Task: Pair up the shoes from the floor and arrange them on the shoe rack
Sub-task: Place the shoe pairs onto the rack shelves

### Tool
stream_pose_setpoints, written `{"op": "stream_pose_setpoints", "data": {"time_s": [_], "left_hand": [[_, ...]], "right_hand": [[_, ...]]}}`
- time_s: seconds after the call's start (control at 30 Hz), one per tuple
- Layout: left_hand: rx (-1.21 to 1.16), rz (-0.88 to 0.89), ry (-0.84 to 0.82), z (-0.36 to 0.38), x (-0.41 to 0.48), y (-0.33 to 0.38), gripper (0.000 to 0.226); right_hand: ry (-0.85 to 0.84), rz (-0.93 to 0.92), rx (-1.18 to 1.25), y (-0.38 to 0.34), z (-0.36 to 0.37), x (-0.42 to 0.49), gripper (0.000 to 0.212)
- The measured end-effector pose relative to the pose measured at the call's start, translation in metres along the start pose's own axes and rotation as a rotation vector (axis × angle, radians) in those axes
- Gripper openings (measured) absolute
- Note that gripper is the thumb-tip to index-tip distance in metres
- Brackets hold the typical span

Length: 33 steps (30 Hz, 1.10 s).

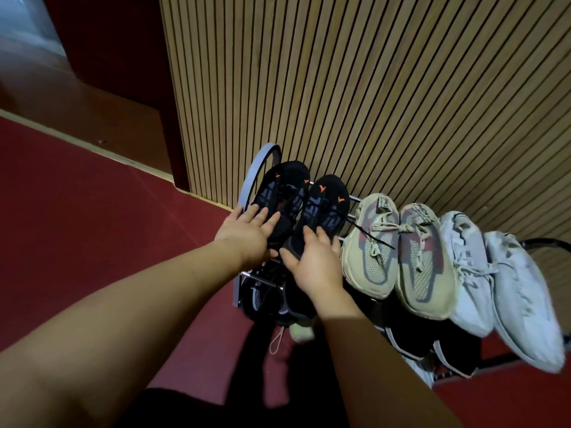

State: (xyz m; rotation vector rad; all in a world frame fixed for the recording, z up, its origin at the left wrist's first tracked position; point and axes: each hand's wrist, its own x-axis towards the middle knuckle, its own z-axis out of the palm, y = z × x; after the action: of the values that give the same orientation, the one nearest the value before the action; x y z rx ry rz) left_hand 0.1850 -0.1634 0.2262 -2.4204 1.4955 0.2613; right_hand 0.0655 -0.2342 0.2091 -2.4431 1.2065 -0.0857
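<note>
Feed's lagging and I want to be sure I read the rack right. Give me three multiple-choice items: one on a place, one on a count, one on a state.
1. Where on the rack's top shelf is the black pair? A left end; B middle; C right end.
2. How many shoes stand on that shelf? A four; B six; C eight.
3. What is the left hand doing? A resting flat on the black pair; B making a fist; C hanging clear of the rack.
Answers: 1 A, it sits left of the beige pair. 2 B, black, beige and white pair. 3 A, its straight fingers lie on one black shoe.
</note>
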Motion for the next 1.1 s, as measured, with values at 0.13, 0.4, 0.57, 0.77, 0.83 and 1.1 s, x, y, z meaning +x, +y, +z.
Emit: {"op": "stream_pose_setpoints", "data": {"time_s": [0.13,0.4,0.57,0.77,0.83,1.1], "left_hand": [[-0.024,0.008,-0.027,-0.003,0.001,0.002,0.073],[0.037,0.009,-0.060,-0.010,0.004,0.005,0.077],[0.022,0.003,-0.079,-0.011,0.002,0.003,0.076],[0.012,-0.004,-0.126,-0.017,-0.003,0.008,0.078],[-0.101,-0.014,-0.111,-0.023,-0.007,0.008,0.082],[-0.596,-0.127,-0.141,-0.036,-0.001,0.024,0.056]], "right_hand": [[0.039,-0.016,0.096,0.001,0.007,0.001,0.071],[-0.056,-0.083,0.086,0.018,-0.007,-0.002,0.091],[-0.075,-0.089,0.085,0.013,-0.005,0.000,0.091],[-0.167,-0.088,0.098,0.021,-0.015,-0.002,0.103],[-0.183,-0.030,0.152,0.026,-0.022,-0.003,0.113],[-0.140,0.035,-0.065,0.024,-0.021,0.002,0.106]]}}
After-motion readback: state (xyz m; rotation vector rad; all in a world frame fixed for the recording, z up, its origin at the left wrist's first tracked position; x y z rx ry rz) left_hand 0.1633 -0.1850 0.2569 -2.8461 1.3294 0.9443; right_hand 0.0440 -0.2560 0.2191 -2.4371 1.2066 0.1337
